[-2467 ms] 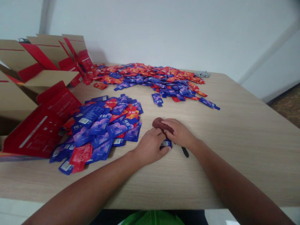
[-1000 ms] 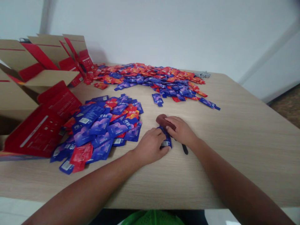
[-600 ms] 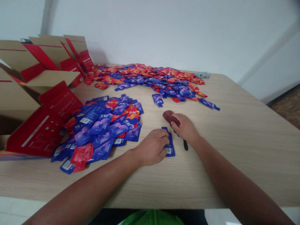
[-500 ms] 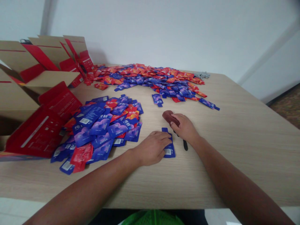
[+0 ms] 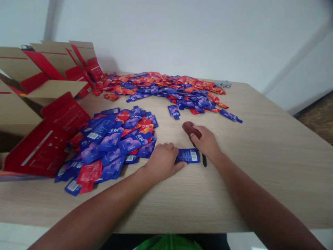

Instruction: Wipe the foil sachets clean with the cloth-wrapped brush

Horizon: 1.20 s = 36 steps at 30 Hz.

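Note:
In the head view my left hand (image 5: 163,160) is closed round one end of a small blue pouch (image 5: 189,156). The pouch lies sideways on the table, its barcode facing up at the right end. Just past that end, my right hand (image 5: 206,141) grips a smooth, rounded brown handheld thing (image 5: 188,127), whose kind I cannot make out. A thin black piece (image 5: 204,160) shows below the right hand; whether it is joined to the brown thing is hidden. To the left of my left hand lies a heap of blue and red pouches (image 5: 111,139).
Open red and brown cardboard boxes (image 5: 47,146) stand at the left. A long pile of red and blue pouches (image 5: 166,86) runs along the back, near a grey cloth-like bundle (image 5: 222,84). Single pouches (image 5: 173,111) lie in front of it. A white wall (image 5: 182,34) rises behind the table.
The blue pouch has turned from upright to sideways, its barcode end now towards my right hand. My left hand has shifted slightly left with it. The right hand has barely moved.

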Tool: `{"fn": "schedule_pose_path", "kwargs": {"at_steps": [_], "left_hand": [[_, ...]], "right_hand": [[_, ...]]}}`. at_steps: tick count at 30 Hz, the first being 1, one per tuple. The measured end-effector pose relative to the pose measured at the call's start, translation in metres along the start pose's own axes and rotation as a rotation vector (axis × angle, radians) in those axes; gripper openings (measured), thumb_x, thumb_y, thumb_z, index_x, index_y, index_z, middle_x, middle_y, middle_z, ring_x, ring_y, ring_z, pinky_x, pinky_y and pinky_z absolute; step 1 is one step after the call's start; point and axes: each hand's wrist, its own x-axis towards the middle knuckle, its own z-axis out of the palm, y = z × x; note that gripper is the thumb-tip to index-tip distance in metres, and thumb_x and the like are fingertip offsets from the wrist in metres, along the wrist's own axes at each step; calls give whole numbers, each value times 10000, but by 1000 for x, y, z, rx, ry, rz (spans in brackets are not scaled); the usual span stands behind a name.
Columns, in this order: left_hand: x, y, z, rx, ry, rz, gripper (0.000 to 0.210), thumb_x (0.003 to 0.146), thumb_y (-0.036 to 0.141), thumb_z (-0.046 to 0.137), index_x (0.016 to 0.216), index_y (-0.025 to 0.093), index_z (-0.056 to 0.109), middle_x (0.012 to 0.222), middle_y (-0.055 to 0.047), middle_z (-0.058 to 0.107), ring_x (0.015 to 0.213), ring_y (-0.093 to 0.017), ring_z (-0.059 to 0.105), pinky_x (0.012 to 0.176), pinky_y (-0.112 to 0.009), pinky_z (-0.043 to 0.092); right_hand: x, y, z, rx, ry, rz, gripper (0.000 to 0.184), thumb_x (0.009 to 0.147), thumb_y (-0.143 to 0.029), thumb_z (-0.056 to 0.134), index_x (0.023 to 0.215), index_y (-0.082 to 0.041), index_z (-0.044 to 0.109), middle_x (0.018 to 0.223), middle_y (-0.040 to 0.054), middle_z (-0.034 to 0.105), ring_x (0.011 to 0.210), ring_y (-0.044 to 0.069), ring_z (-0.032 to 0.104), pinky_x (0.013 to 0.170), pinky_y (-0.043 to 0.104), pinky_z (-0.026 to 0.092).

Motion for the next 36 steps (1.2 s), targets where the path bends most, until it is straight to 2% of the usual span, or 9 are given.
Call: {"fn": "schedule_pose_path", "kwargs": {"at_steps": [4, 6, 11, 13, 19, 23, 25, 31, 36], "left_hand": [[0, 1, 2, -74, 36, 145, 325, 956, 390, 659, 1222, 207, 700, 1244, -127, 677, 1156, -323, 598, 978, -473, 483], [0, 2, 3, -95, 15, 199, 335, 937, 299, 645, 1261, 226, 692, 1255, -109, 683, 1170, -311, 588, 989, -464, 476], [1, 3, 5, -63, 18, 107, 245, 951, 345, 638, 1134, 202, 717, 1109, -108, 683, 1087, -308, 590, 951, -470, 487], [0, 3, 6, -32, 40, 55, 241, 966, 385, 634, 1085, 193, 718, 1096, -118, 674, 1076, -318, 594, 934, -482, 495], [-1, 1, 7, 51, 101, -122, 369, 992, 517, 626, 1051, 167, 723, 1080, -161, 682, 1024, -354, 629, 882, -530, 520], [0, 3, 6, 64, 72, -127, 346, 988, 467, 633, 1085, 153, 742, 1084, -168, 702, 1011, -354, 648, 881, -535, 527], [-1, 6, 5, 62, 54, -112, 324, 996, 436, 618, 1082, 153, 749, 1090, -166, 704, 1013, -350, 652, 880, -530, 528], [0, 12, 6, 47, 42, -77, 296, 1035, 383, 562, 1008, 156, 748, 1099, -165, 703, 1076, -357, 643, 908, -546, 531], [1, 8, 15, -42, 98, 29, 277, 1026, 306, 592, 1229, 149, 696, 1235, -143, 689, 1219, -322, 611, 1068, -508, 511]], "right_hand": [[2, -6, -5, 70, 149, 42, 358, 936, -314, 634, 1260, -194, 730, 1224, 126, 772, 1100, 320, 727, 1022, 510, 574], [3, -12, -9, 101, 209, 29, 348, 941, -317, 641, 1258, -202, 730, 1235, 121, 771, 1109, 313, 728, 1032, 507, 574], [0, -32, -19, 170, 280, -93, 350, 951, -297, 642, 1285, -219, 711, 1286, 124, 750, 1174, 305, 716, 1062, 506, 574], [-3, -40, -22, 188, 250, -163, 352, 947, -289, 644, 1289, -231, 705, 1306, 126, 741, 1206, 307, 709, 1077, 511, 576], [-17, -61, -20, 157, 9, -265, 429, 933, -267, 641, 1361, -278, 681, 1421, 116, 689, 1305, 327, 664, 1149, 552, 547], [-24, -66, -7, 112, -214, -278, 458, 927, -225, 616, 1381, -265, 663, 1410, 113, 687, 1287, 317, 653, 1134, 541, 551], [-24, -65, -1, 72, -279, -267, 444, 924, -207, 608, 1361, -250, 672, 1384, 118, 698, 1266, 321, 646, 1119, 545, 547], [-17, -52, 2, 58, -266, -282, 415, 914, -218, 637, 1325, -246, 693, 1347, 109, 722, 1280, 329, 624, 1155, 570, 486], [-11, -40, 2, 142, -265, -233, 431, 916, -205, 617, 1339, -253, 681, 1338, 88, 736, 1224, 297, 680, 1100, 503, 542]]}}
